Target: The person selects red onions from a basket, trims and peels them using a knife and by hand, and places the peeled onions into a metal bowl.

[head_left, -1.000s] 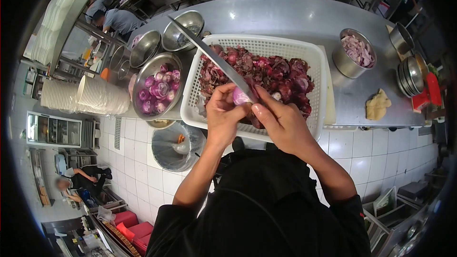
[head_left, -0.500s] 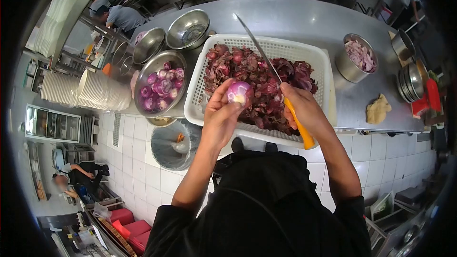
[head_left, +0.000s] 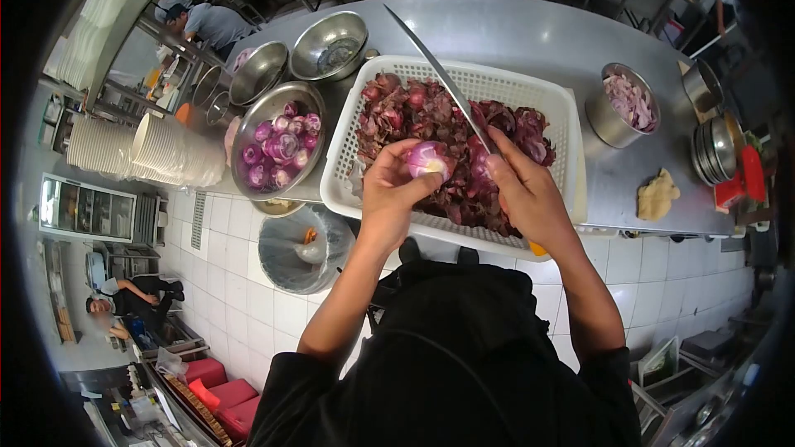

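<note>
In my left hand I hold a partly peeled red onion, its pale cut end facing me. My right hand grips a long knife; the blade points up and away to the left, and a bit of its yellow handle shows below the palm. Both hands are over a white perforated basket, which is full of dry onion skins with some whole red onions among them. Left of the basket, a steel bowl holds several peeled onions.
Two more steel bowls stand behind the peeled onions. A lined bin is on the floor at left. On the steel table to the right are a pot of cut onion, a cloth and stacked bowls. Other people are farther off.
My left hand has moved a little right with the onion. My right hand has shifted its hold on the knife, fingers now extended near the blade, and the handle is mostly hidden.
</note>
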The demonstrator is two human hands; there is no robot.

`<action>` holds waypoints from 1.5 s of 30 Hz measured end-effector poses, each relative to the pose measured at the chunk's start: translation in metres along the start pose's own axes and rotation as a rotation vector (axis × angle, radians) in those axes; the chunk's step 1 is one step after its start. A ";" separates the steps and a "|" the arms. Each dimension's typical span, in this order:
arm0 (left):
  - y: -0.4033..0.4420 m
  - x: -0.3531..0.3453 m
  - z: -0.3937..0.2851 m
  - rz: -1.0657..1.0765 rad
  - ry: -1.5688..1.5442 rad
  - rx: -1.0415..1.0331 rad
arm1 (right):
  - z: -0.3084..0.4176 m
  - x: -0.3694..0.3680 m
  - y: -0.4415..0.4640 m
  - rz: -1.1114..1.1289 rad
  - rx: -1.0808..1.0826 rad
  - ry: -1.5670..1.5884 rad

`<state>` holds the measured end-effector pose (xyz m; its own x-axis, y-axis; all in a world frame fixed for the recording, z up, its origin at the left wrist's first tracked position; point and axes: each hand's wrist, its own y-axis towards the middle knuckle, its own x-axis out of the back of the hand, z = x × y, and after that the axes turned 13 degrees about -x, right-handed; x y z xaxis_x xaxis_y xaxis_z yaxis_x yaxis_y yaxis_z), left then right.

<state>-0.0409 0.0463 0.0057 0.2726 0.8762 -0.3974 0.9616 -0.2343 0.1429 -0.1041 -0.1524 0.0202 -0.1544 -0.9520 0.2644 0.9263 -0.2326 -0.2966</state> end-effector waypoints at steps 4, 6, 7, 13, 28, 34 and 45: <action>0.001 -0.001 -0.001 -0.022 0.044 0.007 | 0.026 0.014 -0.003 0.151 -0.338 0.025; 0.001 -0.002 -0.006 -0.004 0.065 -0.008 | 0.013 0.010 -0.001 0.034 -0.174 -0.130; -0.001 -0.001 -0.010 0.006 0.077 -0.011 | 0.007 0.008 -0.001 -0.028 -0.097 -0.204; -0.003 -0.008 -0.052 0.500 0.337 -0.009 | 0.017 0.007 -0.013 -0.114 0.113 -0.519; 0.032 -0.035 -0.037 0.675 -0.053 0.509 | 0.002 0.007 -0.025 -0.206 0.358 -0.618; 0.026 -0.032 -0.048 0.485 -0.083 0.287 | -0.003 0.014 -0.026 -0.190 0.193 -0.542; 0.008 -0.015 -0.032 0.111 0.100 0.045 | 0.037 0.000 -0.048 -0.002 0.289 -0.199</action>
<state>-0.0379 0.0447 0.0421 0.3751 0.8807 -0.2892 0.9267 -0.3489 0.1396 -0.1359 -0.1336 0.0681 -0.1125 -0.8873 0.4472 0.9894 -0.1415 -0.0318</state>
